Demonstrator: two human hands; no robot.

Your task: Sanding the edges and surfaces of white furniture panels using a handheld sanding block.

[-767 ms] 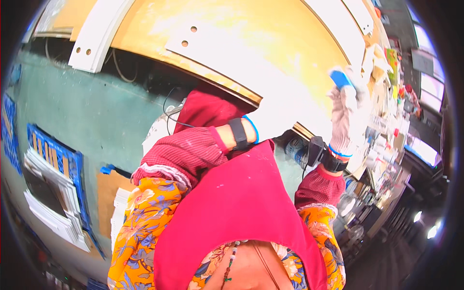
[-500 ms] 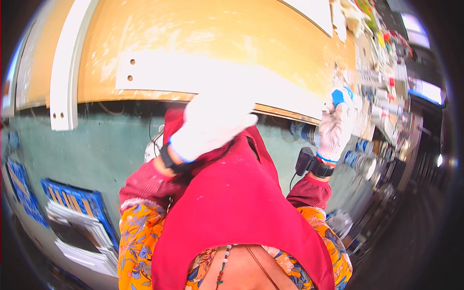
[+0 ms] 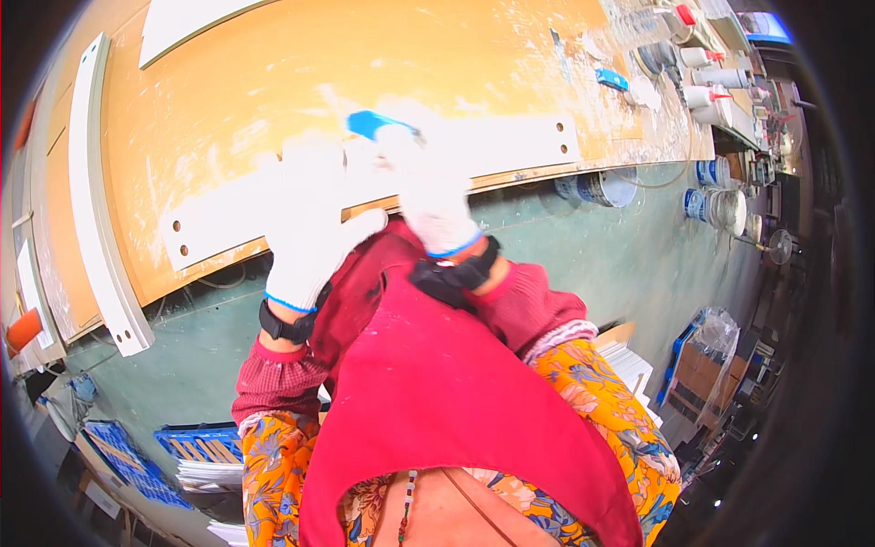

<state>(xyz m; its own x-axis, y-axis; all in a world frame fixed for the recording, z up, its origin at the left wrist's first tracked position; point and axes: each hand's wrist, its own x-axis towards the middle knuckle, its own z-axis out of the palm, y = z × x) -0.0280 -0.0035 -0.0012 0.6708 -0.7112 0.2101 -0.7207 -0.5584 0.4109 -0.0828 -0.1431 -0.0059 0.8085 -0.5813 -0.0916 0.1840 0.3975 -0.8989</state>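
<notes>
A long white board (image 3: pixel 519 144) with paired holes at both ends lies along the near edge of the workbench (image 3: pixel 264 55), its middle washed out by glare. My left hand (image 3: pixel 308 205), in a white glove, lies over the board's left half, thumb apart and fingers stretched forward into the glare. Close beside it on the right, my gloved right hand (image 3: pixel 427 182) is closed round a small flat blue object (image 3: pixel 375 123) held over the board. Motion blurs that object and hides its kind.
Another white board (image 3: pixel 87 201) lies crosswise at the left, and a white panel (image 3: pixel 187 23) at the far side. To the right are a blue item (image 3: pixel 612 79) and white bottles with red tips (image 3: pixel 711 96). Buckets (image 3: pixel 715 208) stand on the floor.
My right hand has come from the bench's right end leftward to the board, bringing the blue object. My left hand has shifted left on the board. The view has turned toward the right.
</notes>
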